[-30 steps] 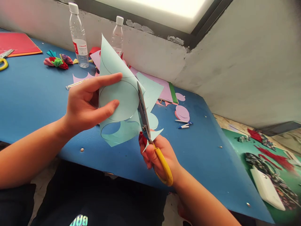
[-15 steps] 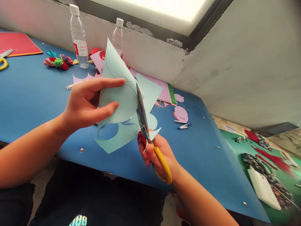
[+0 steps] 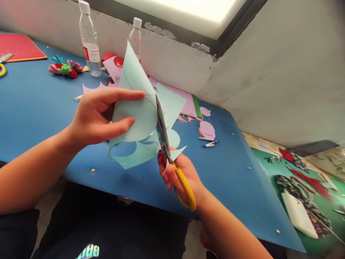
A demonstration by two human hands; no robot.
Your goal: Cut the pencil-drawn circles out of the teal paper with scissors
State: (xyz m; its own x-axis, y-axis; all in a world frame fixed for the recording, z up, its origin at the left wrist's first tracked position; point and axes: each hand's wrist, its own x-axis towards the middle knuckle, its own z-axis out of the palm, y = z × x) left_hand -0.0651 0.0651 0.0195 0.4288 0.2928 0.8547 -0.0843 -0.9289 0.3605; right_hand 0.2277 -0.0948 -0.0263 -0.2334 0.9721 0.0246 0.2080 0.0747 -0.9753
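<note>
My left hand (image 3: 99,117) pinches a light blue paper sheet (image 3: 138,108) with pencilled circles, holding it up above the blue table (image 3: 40,104). Thumb and fingers clamp one drawn circle. My right hand (image 3: 179,176) grips yellow-handled scissors (image 3: 164,138), blades pointing up and set into the sheet along the circle's right edge. Round holes show in the sheet's lower part.
Two clear water bottles (image 3: 88,39) stand by the back wall. Pink and purple paper sheets (image 3: 188,104), purple cut discs (image 3: 207,129), pens (image 3: 208,142), colourful paper ornaments (image 3: 63,68) and a red sheet (image 3: 18,46) lie on the table. A green mat with a white box (image 3: 299,214) lies lower right.
The blue sheet has turned slightly in my left hand, its lower corner swinging. The scissors stay in the cut at nearly the same place.
</note>
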